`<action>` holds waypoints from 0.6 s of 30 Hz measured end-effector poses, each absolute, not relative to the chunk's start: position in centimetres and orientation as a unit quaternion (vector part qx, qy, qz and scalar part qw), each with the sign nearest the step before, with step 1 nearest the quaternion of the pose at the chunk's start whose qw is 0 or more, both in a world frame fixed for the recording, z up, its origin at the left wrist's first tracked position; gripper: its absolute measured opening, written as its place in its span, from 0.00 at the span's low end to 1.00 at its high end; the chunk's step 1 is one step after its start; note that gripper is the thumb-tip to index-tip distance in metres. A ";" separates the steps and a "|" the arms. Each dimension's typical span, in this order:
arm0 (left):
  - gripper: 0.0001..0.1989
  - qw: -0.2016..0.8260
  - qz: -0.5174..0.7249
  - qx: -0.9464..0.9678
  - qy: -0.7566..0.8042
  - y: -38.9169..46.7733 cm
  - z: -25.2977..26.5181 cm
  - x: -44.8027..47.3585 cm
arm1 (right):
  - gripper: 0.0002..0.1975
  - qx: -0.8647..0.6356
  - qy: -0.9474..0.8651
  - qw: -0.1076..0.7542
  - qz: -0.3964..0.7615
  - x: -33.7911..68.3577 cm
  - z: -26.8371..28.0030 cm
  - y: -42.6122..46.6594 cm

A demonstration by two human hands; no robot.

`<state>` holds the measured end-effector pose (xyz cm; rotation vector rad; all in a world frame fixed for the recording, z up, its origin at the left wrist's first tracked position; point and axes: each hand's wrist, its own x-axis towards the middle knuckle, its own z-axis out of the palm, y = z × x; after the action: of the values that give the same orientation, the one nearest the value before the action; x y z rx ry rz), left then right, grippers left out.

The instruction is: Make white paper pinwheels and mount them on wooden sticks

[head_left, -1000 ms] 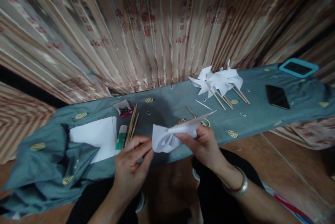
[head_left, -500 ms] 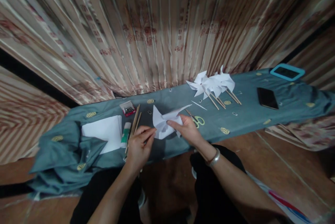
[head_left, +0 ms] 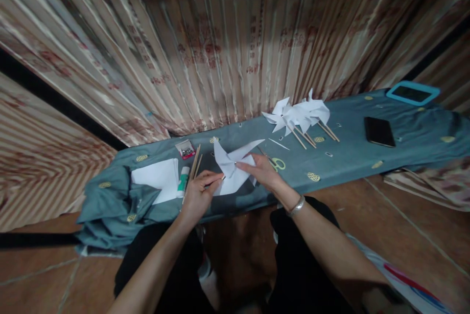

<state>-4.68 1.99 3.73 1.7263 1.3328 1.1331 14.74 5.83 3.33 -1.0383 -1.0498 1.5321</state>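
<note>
A white paper pinwheel (head_left: pixel 229 184) is held over the table between my hands, its blades folded in towards the middle. My right hand (head_left: pixel 261 171) grips its right side, with the thumb pressed near the centre. On the left, the pinched fingers of my left hand (head_left: pixel 201 189) hold a thin, stick-like thing (head_left: pixel 223 177) whose tip touches or nearly touches the paper; its kind is too small to tell. Wooden sticks (head_left: pixel 194 165) lie beside my left hand. Scissors with yellow-green handles (head_left: pixel 278 163) rest just beyond my right hand.
Left on the cloth-covered table (head_left: pixel 341 167) are white paper sheets (head_left: pixel 156 174), a glue stick (head_left: pixel 183 179) and a small box of metal pins (head_left: pixel 186 149). Finished pinwheels on sticks (head_left: pixel 299 116) lie at the back right. Farther right are a dark phone (head_left: pixel 380 131) and a blue-framed tablet (head_left: pixel 413 93).
The pinwheel has turned a little, and its blades now lie closer over the centre. My left fingers have moved slightly up and right against the paper. The view has shifted somewhat.
</note>
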 end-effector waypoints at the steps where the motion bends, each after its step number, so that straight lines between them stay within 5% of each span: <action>1: 0.12 0.356 0.431 0.650 0.515 2.0 4.0 -4.6 | 0.21 -0.426 -0.426 0.487 0.632 14.8 3.4 5.8; 7: 0.24 0.483 0.425 0.538 0.544 1.0 4.9 -4.1 | 0.21 -0.416 -0.401 0.490 0.653 14.6 3.2 5.6; 18: 0.18 0.493 0.533 0.389 0.567 -3.3 2.0 -2.6 | 0.21 -0.412 -0.400 0.433 0.695 12.8 1.5 4.9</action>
<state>-2.57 -3.28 2.04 0.9440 1.3749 1.2939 12.81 4.86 1.48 -1.0276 -0.9954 1.7304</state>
